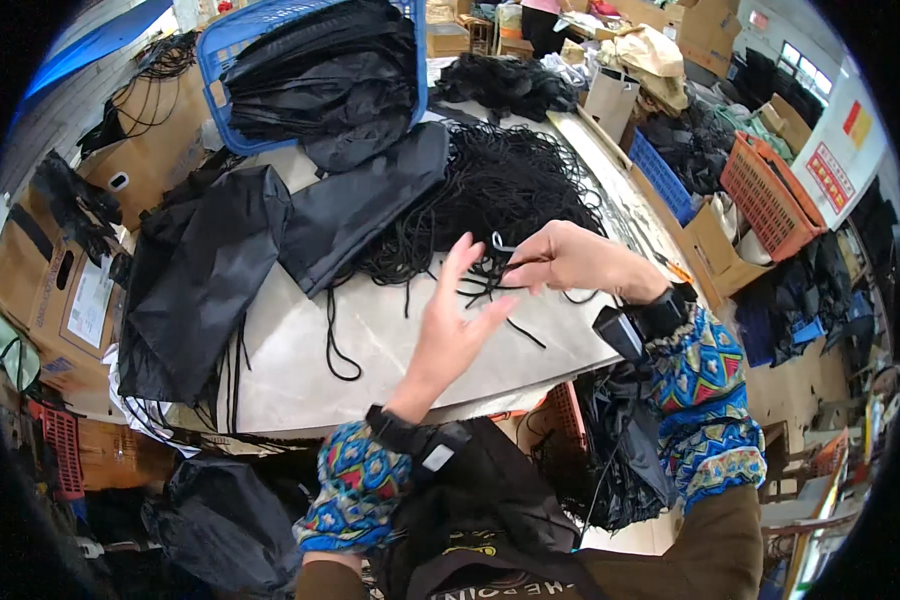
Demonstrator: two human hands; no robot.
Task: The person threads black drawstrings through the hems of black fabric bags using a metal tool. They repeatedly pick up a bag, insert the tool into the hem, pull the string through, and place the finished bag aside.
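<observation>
You had two hands [442, 345] [582, 262], two patterned sleeves [708, 390], two black wrist straps [395, 432], one pale tabletop [295, 350], one heap of black cords [515, 185], at least two blue baskets [420, 60].

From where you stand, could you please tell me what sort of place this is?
Probably a textile workshop: a tangled heap of black cords and black fabric pieces lie on the worktable, near a blue plastic basket of more black fabric.

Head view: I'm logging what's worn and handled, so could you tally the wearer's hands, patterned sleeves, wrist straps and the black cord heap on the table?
Hands: 2 (left hand, right hand)
Patterned sleeves: 2 (left sleeve, right sleeve)
Wrist straps: 2 (left strap, right strap)
Black cord heap: 1
Total: 7
</observation>
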